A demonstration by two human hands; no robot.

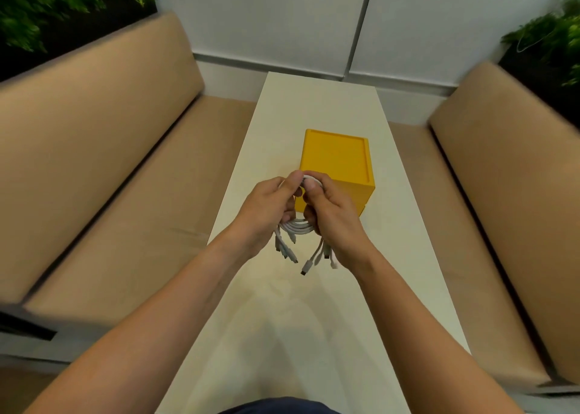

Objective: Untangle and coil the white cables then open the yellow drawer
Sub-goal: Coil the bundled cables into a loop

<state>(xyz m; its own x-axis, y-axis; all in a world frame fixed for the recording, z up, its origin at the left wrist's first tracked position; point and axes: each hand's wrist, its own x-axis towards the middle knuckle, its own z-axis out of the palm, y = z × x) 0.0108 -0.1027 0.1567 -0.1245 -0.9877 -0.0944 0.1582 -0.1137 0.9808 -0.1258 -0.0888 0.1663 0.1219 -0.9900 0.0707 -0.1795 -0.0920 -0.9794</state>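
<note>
Left hand (270, 206): raised over the surface (282, 304), fingers (293, 180) curled round the 9 o'clock side of the coil, thumb pinching its top.
Right hand (332, 216): fingers clamped on the 3 o'clock side of the coil, thumb pressed beside the left thumb.
White cables (298, 225): bundled in one loop between both hands, above the surface; connector ends hang loose at 6 o'clock.
Yellow drawer (335, 159): box standing on the surface at 12 o'clock from the hands; near face partly hidden behind them.
Tan benches (94, 162): at 9 and 3 o'clock of the surface.
</note>
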